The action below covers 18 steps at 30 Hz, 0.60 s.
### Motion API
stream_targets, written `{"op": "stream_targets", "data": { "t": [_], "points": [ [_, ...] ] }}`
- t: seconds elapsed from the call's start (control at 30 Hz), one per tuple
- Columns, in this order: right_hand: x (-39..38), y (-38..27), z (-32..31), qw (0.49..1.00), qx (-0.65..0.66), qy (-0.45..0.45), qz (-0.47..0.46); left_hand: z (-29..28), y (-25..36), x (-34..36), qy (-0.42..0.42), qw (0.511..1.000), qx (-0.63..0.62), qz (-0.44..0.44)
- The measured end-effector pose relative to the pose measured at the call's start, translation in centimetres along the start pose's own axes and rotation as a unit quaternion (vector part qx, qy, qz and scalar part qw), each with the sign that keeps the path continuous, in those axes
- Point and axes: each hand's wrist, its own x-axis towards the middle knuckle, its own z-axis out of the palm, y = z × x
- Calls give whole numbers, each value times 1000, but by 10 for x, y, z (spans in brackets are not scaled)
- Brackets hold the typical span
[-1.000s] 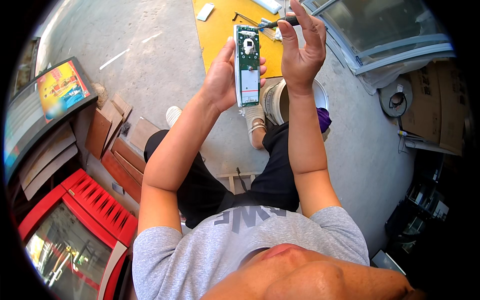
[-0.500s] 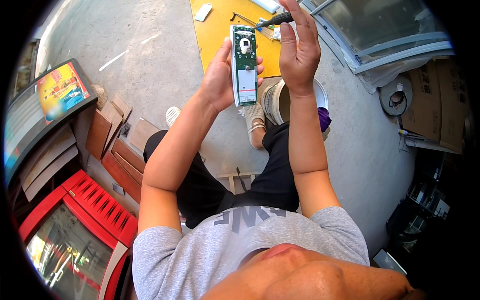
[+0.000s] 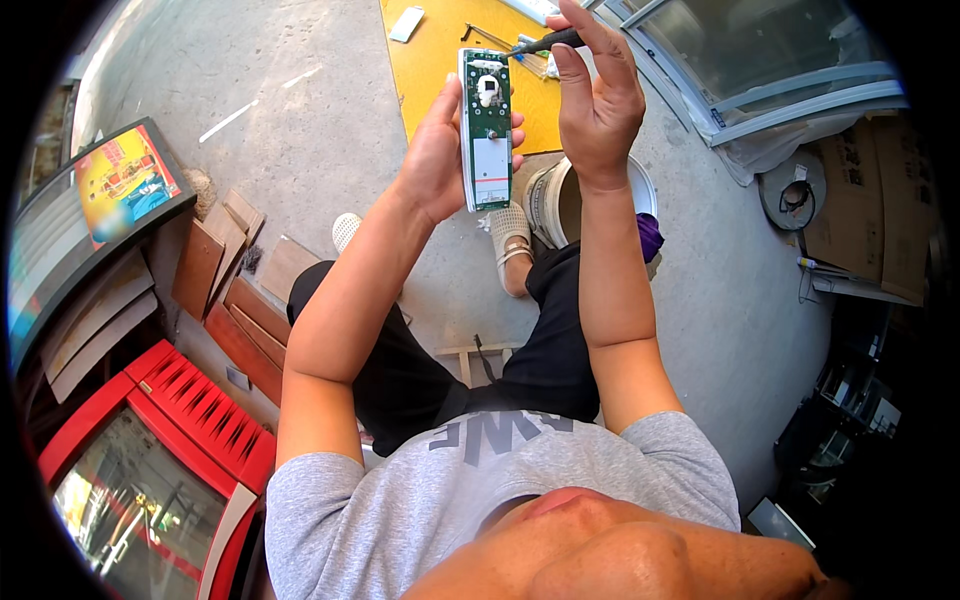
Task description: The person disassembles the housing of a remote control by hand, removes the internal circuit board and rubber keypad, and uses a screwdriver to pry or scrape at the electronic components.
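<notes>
My left hand [image 3: 433, 160] is wrapped round a long white-edged casing with a green circuit board [image 3: 487, 125] facing up; its fingertips show past the right edge. The board carries a white patch round a small dark square, and a white panel covers its lower part. In my right hand [image 3: 603, 110] is a dark-handled screwdriver [image 3: 558, 41], pinched between thumb and fingers. Its thin shaft points left and the tip lies at the board's top right corner; whether it touches a screw is too small to tell.
Beyond my hands lies a yellow board [image 3: 425, 75] with a white piece [image 3: 406, 24] and thin tools. A white bucket [image 3: 648, 185] stands by my foot. Wooden boards [image 3: 245, 335] and a red cabinet [image 3: 205, 420] are at left; a glass window frame [image 3: 790, 115] and cardboard [image 3: 850, 200] at right.
The circuit board and left hand have shifted very slightly left. My right hand has turned a little on the screwdriver, its fingers changing position while the tip stays near the same corner.
</notes>
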Motion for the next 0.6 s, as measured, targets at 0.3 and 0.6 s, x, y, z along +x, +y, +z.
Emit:
{"op": "stream_targets", "data": {
  "t": [0.3,0.6],
  "points": [
    [0,2,4,999,31,19,15,0,1,1,4,1000,6,4],
    [1,6,-2,999,-28,-15,-22,-1,0,2,-7,1000,9,1]
  ]
}}
